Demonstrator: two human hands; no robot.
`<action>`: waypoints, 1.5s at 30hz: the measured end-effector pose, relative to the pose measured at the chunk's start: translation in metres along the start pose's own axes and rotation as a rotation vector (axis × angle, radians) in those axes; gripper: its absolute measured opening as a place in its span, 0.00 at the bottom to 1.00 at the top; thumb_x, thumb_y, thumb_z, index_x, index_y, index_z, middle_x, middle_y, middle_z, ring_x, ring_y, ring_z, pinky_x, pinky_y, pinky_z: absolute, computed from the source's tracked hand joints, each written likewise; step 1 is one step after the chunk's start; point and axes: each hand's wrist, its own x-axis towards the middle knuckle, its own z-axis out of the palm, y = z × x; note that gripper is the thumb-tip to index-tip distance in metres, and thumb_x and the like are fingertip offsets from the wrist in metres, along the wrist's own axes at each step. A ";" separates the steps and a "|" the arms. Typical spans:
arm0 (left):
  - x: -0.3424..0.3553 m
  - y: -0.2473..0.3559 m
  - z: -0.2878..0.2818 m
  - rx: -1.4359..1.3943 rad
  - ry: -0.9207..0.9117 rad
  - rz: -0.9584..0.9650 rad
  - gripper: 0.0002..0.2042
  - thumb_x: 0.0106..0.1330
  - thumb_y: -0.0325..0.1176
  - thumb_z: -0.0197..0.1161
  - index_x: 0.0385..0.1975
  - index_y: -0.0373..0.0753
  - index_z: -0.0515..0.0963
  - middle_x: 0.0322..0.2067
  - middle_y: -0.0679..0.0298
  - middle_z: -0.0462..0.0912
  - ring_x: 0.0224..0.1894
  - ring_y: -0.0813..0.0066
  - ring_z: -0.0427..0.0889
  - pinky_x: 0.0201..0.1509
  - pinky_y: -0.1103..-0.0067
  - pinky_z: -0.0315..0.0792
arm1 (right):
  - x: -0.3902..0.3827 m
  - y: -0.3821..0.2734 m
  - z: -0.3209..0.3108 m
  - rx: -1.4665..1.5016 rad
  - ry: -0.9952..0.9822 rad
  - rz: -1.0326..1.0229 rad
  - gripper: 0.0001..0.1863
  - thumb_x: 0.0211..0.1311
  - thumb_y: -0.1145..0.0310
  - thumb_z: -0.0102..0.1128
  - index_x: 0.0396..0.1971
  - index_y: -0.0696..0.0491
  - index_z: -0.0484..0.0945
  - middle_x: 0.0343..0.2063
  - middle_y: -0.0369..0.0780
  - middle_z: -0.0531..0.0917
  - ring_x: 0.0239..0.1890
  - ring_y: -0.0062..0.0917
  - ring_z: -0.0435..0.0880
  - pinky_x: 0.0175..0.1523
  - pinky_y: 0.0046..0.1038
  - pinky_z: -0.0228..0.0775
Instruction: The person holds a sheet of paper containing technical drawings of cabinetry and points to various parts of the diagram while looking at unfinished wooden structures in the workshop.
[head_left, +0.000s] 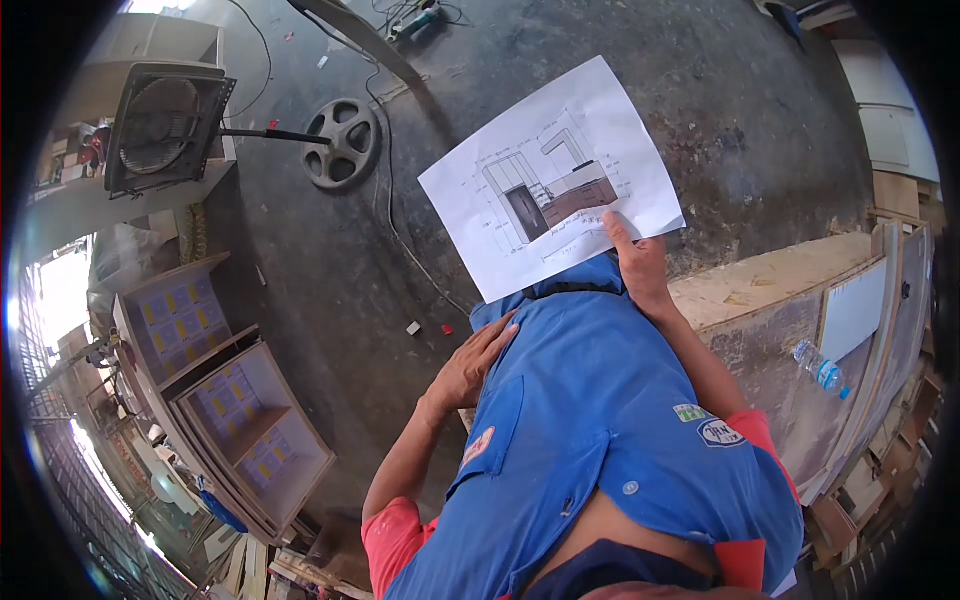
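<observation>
A white sheet of paper [470, 190] with a printed drawing of kitchen cabinets and dimension lines is held out in front of my waist. My right hand [640, 255] pinches its near right edge, thumb on top and the other fingers underneath. My left hand [470, 360] rests flat against the side of my blue work shirt [580, 350], fingers stretched out and holding nothing. A gap separates that hand from the paper.
A square-framed fan [160, 125] on a round base [342, 145] stands far left, its cable crossing the dark floor. Open cabinet boxes [250, 430] stand at left. To the right, a plastic bottle [822, 370] lies on a wooden bench [760, 390]. A power tool [415, 22] lies far ahead.
</observation>
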 end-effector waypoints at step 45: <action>0.001 0.001 0.003 0.012 -0.012 -0.005 0.40 0.55 0.34 0.64 0.68 0.42 0.52 0.68 0.50 0.55 0.67 0.53 0.60 0.70 0.63 0.56 | 0.001 -0.003 -0.002 0.001 -0.012 -0.045 0.16 0.67 0.64 0.57 0.45 0.62 0.75 0.40 0.42 0.80 0.42 0.23 0.77 0.46 0.24 0.69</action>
